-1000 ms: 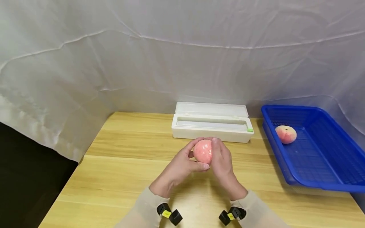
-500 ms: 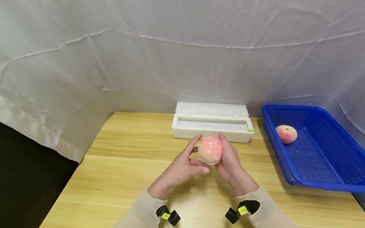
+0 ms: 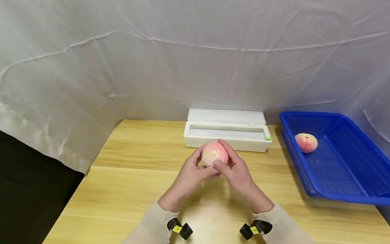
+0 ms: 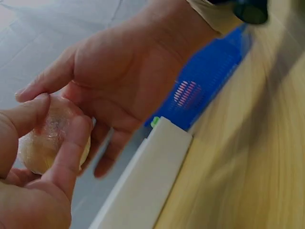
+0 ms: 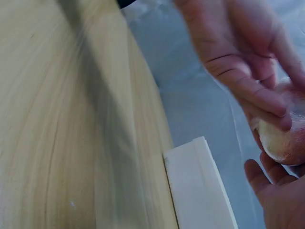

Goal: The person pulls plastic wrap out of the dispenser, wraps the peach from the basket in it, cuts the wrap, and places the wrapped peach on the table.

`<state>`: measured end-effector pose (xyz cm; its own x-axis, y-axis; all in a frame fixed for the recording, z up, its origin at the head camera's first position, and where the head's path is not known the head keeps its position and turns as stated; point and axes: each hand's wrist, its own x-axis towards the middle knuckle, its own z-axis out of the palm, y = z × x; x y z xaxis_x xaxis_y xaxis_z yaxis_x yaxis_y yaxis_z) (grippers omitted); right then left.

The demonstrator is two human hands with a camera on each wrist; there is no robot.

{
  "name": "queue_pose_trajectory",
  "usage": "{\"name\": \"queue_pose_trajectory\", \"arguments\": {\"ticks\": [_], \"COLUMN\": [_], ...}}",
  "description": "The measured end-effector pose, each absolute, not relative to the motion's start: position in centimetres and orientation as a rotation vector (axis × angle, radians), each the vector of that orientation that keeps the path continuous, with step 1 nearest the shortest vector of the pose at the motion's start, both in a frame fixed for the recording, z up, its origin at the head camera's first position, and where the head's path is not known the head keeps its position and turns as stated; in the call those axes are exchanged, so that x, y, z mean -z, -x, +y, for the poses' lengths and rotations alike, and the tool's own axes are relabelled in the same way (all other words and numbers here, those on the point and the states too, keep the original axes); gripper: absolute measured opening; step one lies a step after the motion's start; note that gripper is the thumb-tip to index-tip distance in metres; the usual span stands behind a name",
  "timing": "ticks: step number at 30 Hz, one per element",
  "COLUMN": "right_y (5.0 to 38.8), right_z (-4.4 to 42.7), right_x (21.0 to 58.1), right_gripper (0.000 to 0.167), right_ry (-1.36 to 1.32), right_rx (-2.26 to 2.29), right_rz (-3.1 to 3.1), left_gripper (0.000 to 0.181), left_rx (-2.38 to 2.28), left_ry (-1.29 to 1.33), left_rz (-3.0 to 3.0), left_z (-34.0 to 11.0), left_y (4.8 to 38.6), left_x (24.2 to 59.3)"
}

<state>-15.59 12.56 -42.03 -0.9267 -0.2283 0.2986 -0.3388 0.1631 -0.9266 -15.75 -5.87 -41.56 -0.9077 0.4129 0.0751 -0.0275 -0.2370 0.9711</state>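
Between both hands, above the table, is a pink and cream peach (image 3: 213, 151). Clear, shiny, wrinkled film covers it. From the left side the left hand (image 3: 189, 173) holds the peach, fingers curled round it and thumb below. The right hand (image 3: 240, 173) grips the other side, its thumb pressing the near face. In the left wrist view, fingers and thumb overlap the wrapped peach (image 4: 45, 148). The right wrist view shows the peach (image 5: 281, 143) partly hidden by fingers.
Behind the hands stands a white cling film dispenser (image 3: 225, 144), lid (image 3: 226, 117) raised, with a roll (image 3: 226, 133) inside and a green slider (image 3: 267, 138). To the right is a blue basket (image 3: 313, 189) holding another peach (image 3: 306, 142). A grey cloth (image 3: 195, 67) hangs behind the wooden table (image 3: 128, 189).
The peach has been turned over in the hands and shifted slightly left and away. The left fingers, looser half a second ago, have closed back onto it; the right thumb has come onto its near face.
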Motion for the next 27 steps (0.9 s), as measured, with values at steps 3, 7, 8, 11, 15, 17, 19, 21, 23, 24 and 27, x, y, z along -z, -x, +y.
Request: {"name": "queue_pose_trajectory", "arguments": {"ticks": [3, 7, 8, 11, 15, 17, 19, 21, 23, 24, 27], "right_y": [15.5, 15.5, 15.5, 15.6, 15.8, 16.0, 16.0, 16.0, 16.1, 16.1, 16.2], "right_z": [12.5, 12.4, 12.4, 12.4, 12.9, 13.2, 13.5, 13.6, 13.7, 13.7, 13.9], "right_x": [41.9, 42.1, 42.2, 42.3, 42.2, 42.1, 42.1, 42.0, 42.0, 41.9, 41.8], "right_gripper": [0.065, 0.062, 0.060, 0.055, 0.049, 0.049, 0.049, 0.051, 0.053, 0.052, 0.049], "right_ry": [-0.535, -0.465, -0.447, -0.415, -0.464, -0.509, -0.550, -0.582, -0.595, -0.595, -0.596], "right_rx": [-1.836, -1.733, -1.694, -1.599, -1.664, -1.739, -1.787, -1.792, -1.791, -1.816, -1.967], "right_rz": [-2.337, -2.356, -2.358, -2.379, -2.423, -2.426, -2.407, -2.388, -2.394, -2.397, -2.385], "left_gripper": [0.073, 0.068, 0.067, 0.063, 0.057, 0.055, 0.054, 0.055, 0.057, 0.057, 0.060], "left_rx": [-2.204, -2.177, -2.171, -2.152, -2.154, -2.170, -2.184, -2.192, -2.196, -2.200, -2.213], "left_ry": [-0.521, -0.580, -0.584, -0.578, -0.534, -0.518, -0.497, -0.497, -0.499, -0.491, -0.474], "left_rz": [1.689, 1.661, 1.667, 1.729, 1.807, 1.822, 1.823, 1.818, 1.809, 1.804, 1.788], "left_z": [-6.3, -6.9, -6.9, -6.9, -6.8, -6.9, -6.9, -6.9, -7.0, -7.0, -7.1], "left_y": [16.0, 16.3, 16.4, 16.3, 16.2, 16.2, 16.2, 16.2, 16.3, 16.3, 16.3], "left_x": [41.5, 41.7, 41.8, 42.1, 42.3, 42.3, 42.2, 42.2, 42.1, 42.1, 42.1]}}
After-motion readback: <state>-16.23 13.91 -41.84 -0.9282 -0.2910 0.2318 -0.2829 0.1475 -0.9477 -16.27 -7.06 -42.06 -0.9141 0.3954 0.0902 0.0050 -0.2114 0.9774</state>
